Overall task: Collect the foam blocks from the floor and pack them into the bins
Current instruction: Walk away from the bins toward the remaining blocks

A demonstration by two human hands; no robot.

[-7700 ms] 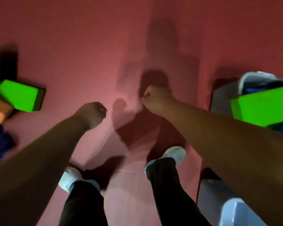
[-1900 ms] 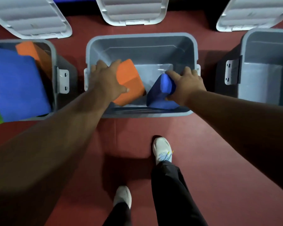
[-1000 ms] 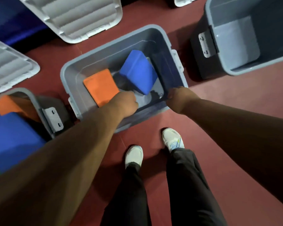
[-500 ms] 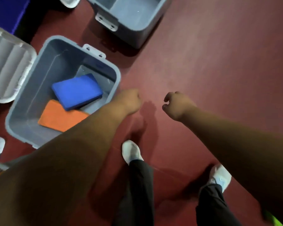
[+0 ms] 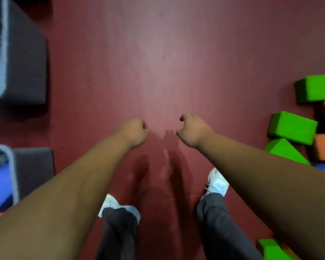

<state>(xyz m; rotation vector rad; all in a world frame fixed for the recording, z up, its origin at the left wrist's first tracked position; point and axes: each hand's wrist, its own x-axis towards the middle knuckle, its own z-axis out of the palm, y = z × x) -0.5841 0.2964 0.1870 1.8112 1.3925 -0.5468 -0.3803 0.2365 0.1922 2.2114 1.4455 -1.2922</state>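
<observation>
Two hands empty and apart, left hand (image 5: pixel 134 131) balled tight, right hand (image 5: pixel 192 129) loosely curled, red floor (image 5: pixel 158 62) beneath

Left hand (image 5: pixel 134 132) a fist, right hand (image 5: pixel 192 129) loose.

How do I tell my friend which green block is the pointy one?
Find the block pile on the red floor, at the picture's right edge. The green wedge lies just below a boxy green block. Its neighbours have flat tops; only it slopes to a ridge.
</observation>
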